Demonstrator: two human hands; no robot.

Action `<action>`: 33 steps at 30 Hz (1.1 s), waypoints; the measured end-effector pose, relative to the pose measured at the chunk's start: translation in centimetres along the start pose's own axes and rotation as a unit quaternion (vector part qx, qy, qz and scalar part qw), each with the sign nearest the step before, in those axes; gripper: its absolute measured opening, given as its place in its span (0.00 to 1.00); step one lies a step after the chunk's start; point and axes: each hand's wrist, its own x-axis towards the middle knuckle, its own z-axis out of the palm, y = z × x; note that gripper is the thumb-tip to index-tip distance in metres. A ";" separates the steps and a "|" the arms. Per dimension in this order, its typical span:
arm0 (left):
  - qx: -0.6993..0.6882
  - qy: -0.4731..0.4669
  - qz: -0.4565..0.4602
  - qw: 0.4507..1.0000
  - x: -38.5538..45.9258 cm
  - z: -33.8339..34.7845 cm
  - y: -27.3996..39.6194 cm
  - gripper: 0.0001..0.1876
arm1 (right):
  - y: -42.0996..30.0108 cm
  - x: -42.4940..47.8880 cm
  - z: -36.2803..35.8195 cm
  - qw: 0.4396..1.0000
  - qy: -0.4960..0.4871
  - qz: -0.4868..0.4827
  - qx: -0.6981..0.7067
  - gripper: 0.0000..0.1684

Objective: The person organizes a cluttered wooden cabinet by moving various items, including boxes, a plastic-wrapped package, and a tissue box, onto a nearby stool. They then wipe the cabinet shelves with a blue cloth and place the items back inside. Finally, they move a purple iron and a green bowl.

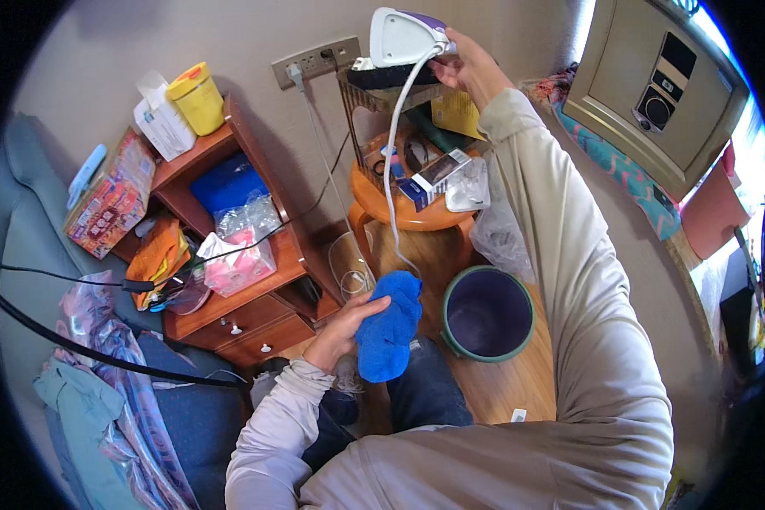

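Observation:
My left hand [341, 328] grips a bunched blue cloth [389, 325] in front of my knees. Stretched out at the top, my right hand [462, 64] holds a white and purple handheld appliance [403, 38], which looks like a small iron or steamer; a white cord [392, 140] hangs from it. The appliance is beside the upper tier of a dark mesh rack [389, 80], and part of its far side is hidden. Below, an orange round stool [382, 207] carries a dark blue and white box [435, 180] and small items.
A purple bin with a green rim [449, 319] stands on the floor right of the cloth. At left is a wooden cabinet [280, 255] with a tissue pack and a yellow canister [197, 99]. Cords run from the wall socket strip [315, 60]. A beige safe-like box [650, 95] is at right.

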 end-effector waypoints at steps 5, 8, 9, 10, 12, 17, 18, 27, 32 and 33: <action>0.072 -0.089 -0.044 0.992 0.8 0.4 -2.2 0.22 | 1.9 -1.1 1.7 0.980 -0.170 -0.080 0.063 0.14; 0.204 -0.128 -0.047 0.969 1.0 1.4 -3.8 0.24 | 1.4 3.6 0.1 0.958 -0.247 -0.145 0.007 0.12; 0.255 -0.166 -0.049 0.951 1.5 1.9 -4.1 0.25 | 0.5 3.8 -1.6 0.958 -0.233 -0.168 0.000 0.12; 0.276 -0.185 -0.061 0.941 1.4 2.1 -4.0 0.26 | 0.7 2.5 -0.6 0.976 -0.169 -0.140 0.016 0.11; 0.286 -0.200 -0.039 0.936 1.4 1.9 -4.6 0.26 | 0.3 0.5 1.5 0.994 -0.037 -0.089 0.045 0.11; 0.325 -0.189 -0.001 0.927 0.9 2.6 -3.7 0.28 | 0.9 6.8 -2.0 0.973 -0.082 -0.104 0.189 0.14; 0.317 -0.183 -0.017 0.931 0.6 2.2 -3.5 0.31 | 1.6 6.3 -1.5 0.972 -0.070 -0.103 0.198 0.11; 0.345 -0.175 -0.023 0.922 0.3 1.8 -2.4 0.35 | -0.7 0.2 0.1 0.954 -0.027 -0.155 0.257 0.07; 0.322 -0.178 -0.034 0.929 1.1 1.4 -3.3 0.33 | -1.6 -3.0 -0.7 0.943 -0.127 -0.191 0.241 0.07; 0.315 -0.169 -0.042 0.933 1.2 1.3 -3.6 0.32 | -1.8 -4.0 -0.6 0.941 -0.149 -0.202 0.228 0.07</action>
